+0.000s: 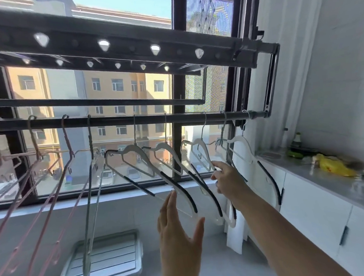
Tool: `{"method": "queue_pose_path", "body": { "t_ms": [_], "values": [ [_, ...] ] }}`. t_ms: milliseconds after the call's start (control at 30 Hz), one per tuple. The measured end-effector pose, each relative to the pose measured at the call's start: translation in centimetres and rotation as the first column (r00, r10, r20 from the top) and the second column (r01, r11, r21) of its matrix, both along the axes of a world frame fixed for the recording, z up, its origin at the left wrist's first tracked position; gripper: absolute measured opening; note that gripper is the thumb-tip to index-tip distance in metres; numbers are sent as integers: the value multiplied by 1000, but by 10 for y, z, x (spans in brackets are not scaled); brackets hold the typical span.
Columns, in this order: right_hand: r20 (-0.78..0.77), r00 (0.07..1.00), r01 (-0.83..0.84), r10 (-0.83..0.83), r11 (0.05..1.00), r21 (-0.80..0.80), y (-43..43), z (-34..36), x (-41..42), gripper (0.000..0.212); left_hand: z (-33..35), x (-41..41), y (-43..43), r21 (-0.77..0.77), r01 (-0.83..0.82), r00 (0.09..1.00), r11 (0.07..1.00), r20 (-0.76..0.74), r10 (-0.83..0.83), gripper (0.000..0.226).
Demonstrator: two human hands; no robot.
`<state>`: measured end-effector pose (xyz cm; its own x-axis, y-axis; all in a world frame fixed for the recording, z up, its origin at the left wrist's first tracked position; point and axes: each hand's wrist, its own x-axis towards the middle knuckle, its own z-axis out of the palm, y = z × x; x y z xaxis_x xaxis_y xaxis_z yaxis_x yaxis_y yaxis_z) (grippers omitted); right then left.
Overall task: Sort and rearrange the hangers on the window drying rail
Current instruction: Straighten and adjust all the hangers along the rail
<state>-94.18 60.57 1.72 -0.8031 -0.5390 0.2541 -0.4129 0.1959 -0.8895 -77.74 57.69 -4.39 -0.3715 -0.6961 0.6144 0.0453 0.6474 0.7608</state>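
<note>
A dark drying rail (116,120) runs across the window. On its left hang three pink wire hangers (52,188), then a grey one (89,207). To the right hang several white hangers with black grip strips (175,185), tilted toward me. My left hand (178,234) is raised flat, fingers straight, just below the lower end of one white hanger, apparently touching it. My right hand (226,177) reaches among the white hangers further right, its forefinger stretched out against one; whether the other fingers hold a hanger is unclear.
Perforated rack bars (128,49) hang overhead. A white counter (320,178) with a yellow bag (334,167) and a bottle (296,141) runs along the right wall. A grey plastic bin (103,264) stands on the floor below the hangers.
</note>
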Motion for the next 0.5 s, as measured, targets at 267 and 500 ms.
{"method": "queue_pose_path", "body": {
  "t_ms": [267, 500],
  "values": [
    [-30, 999, -28, 28, 1000, 12, 3, 0, 3, 43, 0, -1, 4, -16, -8, 1000, 1000, -3, 8, 76],
    [-134, 990, -16, 34, 991, 134, 8, 5, 9, 40, 1, 0, 7, -6, 2, 1000, 1000, 3, -2, 77]
  ]
}}
